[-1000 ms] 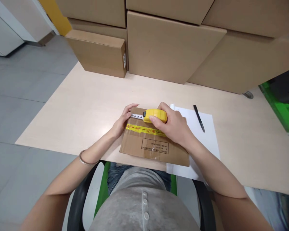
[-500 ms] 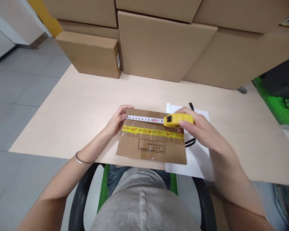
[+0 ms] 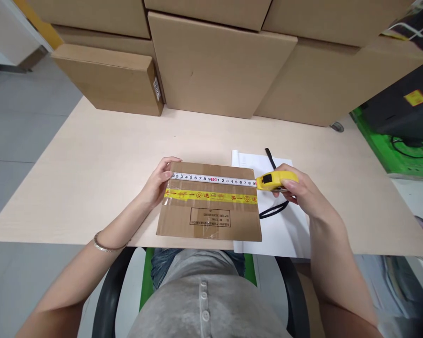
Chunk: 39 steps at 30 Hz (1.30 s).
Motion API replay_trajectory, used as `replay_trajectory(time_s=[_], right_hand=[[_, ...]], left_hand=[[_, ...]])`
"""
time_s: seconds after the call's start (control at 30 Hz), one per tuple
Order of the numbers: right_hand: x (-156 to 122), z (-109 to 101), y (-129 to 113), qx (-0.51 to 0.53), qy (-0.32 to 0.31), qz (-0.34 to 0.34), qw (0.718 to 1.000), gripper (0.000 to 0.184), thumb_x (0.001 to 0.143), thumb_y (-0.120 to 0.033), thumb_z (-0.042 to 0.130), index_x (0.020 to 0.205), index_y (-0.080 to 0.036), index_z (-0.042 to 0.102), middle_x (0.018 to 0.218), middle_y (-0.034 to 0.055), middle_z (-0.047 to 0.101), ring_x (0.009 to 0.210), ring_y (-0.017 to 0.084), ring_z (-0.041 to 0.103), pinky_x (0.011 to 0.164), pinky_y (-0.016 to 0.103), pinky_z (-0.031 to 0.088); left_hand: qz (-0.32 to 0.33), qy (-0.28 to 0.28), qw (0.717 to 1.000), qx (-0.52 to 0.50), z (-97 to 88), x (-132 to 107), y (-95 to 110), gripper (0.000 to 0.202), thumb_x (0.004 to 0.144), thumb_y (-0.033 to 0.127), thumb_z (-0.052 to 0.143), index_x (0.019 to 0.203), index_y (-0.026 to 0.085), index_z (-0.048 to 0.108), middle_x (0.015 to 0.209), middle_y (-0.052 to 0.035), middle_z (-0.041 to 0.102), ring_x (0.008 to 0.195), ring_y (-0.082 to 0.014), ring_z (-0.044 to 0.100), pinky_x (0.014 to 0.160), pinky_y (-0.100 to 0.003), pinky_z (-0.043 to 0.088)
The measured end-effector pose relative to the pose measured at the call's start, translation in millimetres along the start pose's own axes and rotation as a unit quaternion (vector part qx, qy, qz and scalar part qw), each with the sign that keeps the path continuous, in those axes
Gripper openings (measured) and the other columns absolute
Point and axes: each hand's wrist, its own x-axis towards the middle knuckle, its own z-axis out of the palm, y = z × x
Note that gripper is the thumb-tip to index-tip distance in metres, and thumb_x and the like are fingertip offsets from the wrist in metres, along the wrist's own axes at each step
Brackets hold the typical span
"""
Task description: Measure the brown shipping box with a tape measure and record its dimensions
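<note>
A flat cardboard box (image 3: 176, 220) with yellow printed tape across it lies near the table's front edge. At its far left corner my left hand (image 3: 158, 180) is closed on the box edge, the thumb pressing the end of the white measuring blade (image 3: 229, 180). The blade runs straight across the box's upper face to its right edge. My right hand (image 3: 303, 188) is wrapped round the yellow tape measure (image 3: 277, 180), held just past that edge. From the tape measure hangs a black strap (image 3: 273, 211), partly over white paper (image 3: 285, 239).
Large cardboard boxes (image 3: 218, 65) stand along the back of the table (image 3: 102, 178), with a smaller box (image 3: 107, 80) in front at the left. At right are a green surface (image 3: 380, 150) and dark equipment. Chair armrests (image 3: 109, 295) flank my body.
My right hand has drawn the tape measure rightward, from above the box to just past its right edge, so more blade shows. My left hand still holds the blade's end. The view has shifted slightly.
</note>
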Motion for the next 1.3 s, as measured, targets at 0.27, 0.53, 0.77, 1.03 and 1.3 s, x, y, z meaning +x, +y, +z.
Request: replay_trajectory(time_s=[0.27,0.53,0.77,1.03,1.3], right_hand=[[-4.7,-8.2,-1.6,-0.012,-0.025,0.004,1.0,0.05,0.089,-0.073,0.07,0.082,-0.024,0.064,0.064,0.0027,0.063,0.05,0.013,0.046,0.041,0.029,0.026],[7.3,-2.0,-47.2,-0.052,-0.046,-0.042,0.997,0.044,0.096,-0.067,0.067,0.081,-0.025,0.064,0.069,0.0013,0.062,0.056,0.014,0.049,0.047,0.03,0.031],[75.0,81.7,-74.7,-0.099,-0.192,-0.025,0.976,0.044,0.096,-0.068,0.067,0.09,-0.025,0.059,0.084,0.0005,0.068,0.07,0.017,0.062,0.06,0.031,0.041],[86.1,123.8,-91.4,-0.131,-0.246,-0.077,0.957,0.044,0.098,-0.067,0.064,0.089,-0.024,0.055,0.079,-0.0005,0.065,0.069,0.016,0.055,0.061,0.031,0.035],[101.1,131.5,-82.1,0.03,-0.258,-0.115,0.959,0.05,0.093,-0.072,0.067,0.086,-0.024,0.054,0.087,-0.0003,0.063,0.075,0.014,0.055,0.066,0.029,0.043]], left_hand=[[0.015,-0.004,1.0,0.016,-3.1,0.8,-1.7,0.042,0.072,0.045,0.087,0.108,0.028,0.073,0.098,0.0011,0.066,0.079,-0.0167,0.06,0.068,-0.028,0.049],[0.016,-0.016,1.0,-0.005,-3.4,1.2,-1.9,0.043,0.072,0.044,0.089,0.11,0.028,0.075,0.105,-0.0007,0.073,0.088,-0.0191,0.067,0.074,-0.029,0.055],[0.037,-0.033,0.999,0.001,-8.3,2.0,-5.3,0.042,0.08,0.045,0.085,0.116,0.027,0.075,0.114,-0.0027,0.078,0.104,-0.0229,0.071,0.091,-0.034,0.056],[0.01,-0.154,0.983,0.101,-21.8,-6.4,-8.1,0.072,0.081,0.064,0.083,0.139,0.024,0.069,0.142,-0.0108,0.072,0.14,-0.0372,0.062,0.121,-0.049,0.047],[-0.041,-0.137,0.971,0.19,-3.0,-22.2,19.8,0.069,0.089,0.056,0.079,0.147,0.023,0.063,0.161,-0.0119,0.06,0.156,-0.0429,0.047,0.129,-0.055,0.04]])
